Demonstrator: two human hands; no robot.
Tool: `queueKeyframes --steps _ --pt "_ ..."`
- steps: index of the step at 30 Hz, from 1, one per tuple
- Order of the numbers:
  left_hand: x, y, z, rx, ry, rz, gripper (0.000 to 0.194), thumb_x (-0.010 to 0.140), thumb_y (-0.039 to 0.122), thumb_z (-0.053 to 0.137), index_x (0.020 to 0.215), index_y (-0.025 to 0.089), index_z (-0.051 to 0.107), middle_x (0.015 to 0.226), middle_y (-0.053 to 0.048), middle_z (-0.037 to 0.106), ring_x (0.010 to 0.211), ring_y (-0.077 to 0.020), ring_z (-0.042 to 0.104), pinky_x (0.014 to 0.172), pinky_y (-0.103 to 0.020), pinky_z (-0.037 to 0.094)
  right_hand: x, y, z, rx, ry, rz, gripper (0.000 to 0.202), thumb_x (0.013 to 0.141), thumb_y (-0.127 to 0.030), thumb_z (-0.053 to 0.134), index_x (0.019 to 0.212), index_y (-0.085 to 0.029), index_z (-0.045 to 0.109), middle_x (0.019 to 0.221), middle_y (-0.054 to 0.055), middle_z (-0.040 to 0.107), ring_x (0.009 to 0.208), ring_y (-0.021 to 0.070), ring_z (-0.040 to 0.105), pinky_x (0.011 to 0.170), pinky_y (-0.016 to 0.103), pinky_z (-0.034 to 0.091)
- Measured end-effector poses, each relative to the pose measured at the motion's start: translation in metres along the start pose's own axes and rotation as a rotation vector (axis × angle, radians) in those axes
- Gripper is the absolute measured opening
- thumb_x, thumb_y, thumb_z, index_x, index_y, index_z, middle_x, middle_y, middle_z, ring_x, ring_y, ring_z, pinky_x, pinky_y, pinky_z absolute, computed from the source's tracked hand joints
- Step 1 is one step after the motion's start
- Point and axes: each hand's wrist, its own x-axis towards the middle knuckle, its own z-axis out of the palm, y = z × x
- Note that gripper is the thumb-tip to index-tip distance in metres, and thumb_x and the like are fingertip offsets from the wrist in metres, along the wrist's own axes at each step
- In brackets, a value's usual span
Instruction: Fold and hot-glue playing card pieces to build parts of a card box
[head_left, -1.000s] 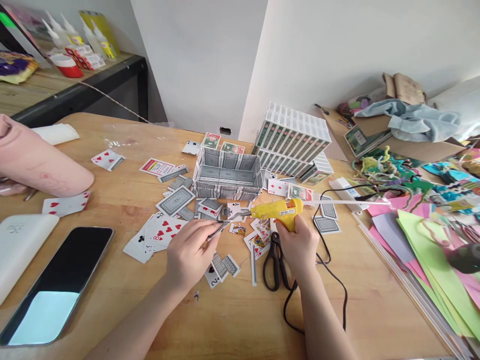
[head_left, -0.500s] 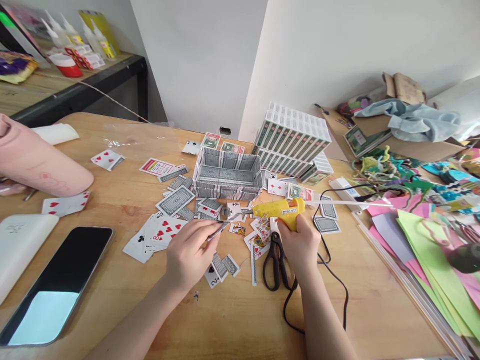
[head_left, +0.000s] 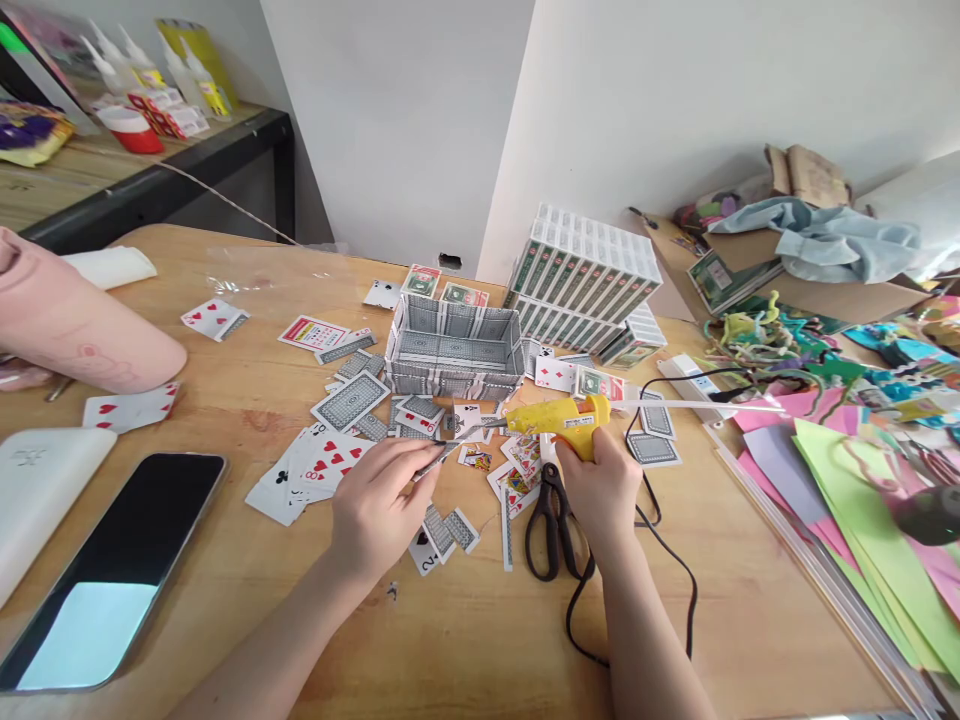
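My right hand (head_left: 600, 490) is wrapped round the handle of a yellow hot glue gun (head_left: 559, 418), with a long glue stick (head_left: 705, 405) poking out of its back. The gun's nozzle points left, close to a playing card (head_left: 459, 446) that I see nearly edge-on. My left hand (head_left: 386, 505) pinches that card between thumb and fingers; whether the nozzle touches it I cannot tell. Just beyond stands an open box made of playing cards (head_left: 454, 375), grey backs showing. Black-handled scissors (head_left: 553, 530) lie beside my right hand, and loose cards (head_left: 330, 462) surround my left.
Stacked card packs (head_left: 585, 270) stand behind the box on the right. The gun's black cord (head_left: 686, 580) curls over the table's right part. A phone (head_left: 112, 570), a white case (head_left: 45, 500) and a pink bottle (head_left: 82, 310) are at left. Coloured paper (head_left: 862, 540) covers the right edge.
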Motion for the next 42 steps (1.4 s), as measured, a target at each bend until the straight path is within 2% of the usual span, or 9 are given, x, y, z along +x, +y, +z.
queueKeyframes --steps 30,42 --pt "0.0018 0.001 -0.0008 0.002 0.007 0.01 0.017 0.074 0.004 0.06 0.084 0.018 0.064 0.077 -0.003 0.07 0.072 -0.0134 0.066 0.065 -0.023 0.053 0.0014 -0.0003 -0.0014 0.002 -0.009 0.021 0.035 0.067 -0.035 0.054 0.054 -0.022 0.024 0.046 -0.007 0.03 0.045 0.01 0.026 0.045 0.022 0.025" --pt "0.0004 0.0001 -0.0011 -0.001 -0.013 0.012 0.021 0.072 0.001 0.062 0.086 0.016 0.063 0.078 -0.004 0.07 0.075 -0.0137 0.065 0.069 -0.024 0.052 0.0018 0.0001 -0.0017 0.002 -0.02 0.027 0.037 0.068 -0.036 0.054 0.054 -0.023 0.023 0.046 -0.007 0.029 0.045 0.0102 0.026 0.046 0.022 0.025"
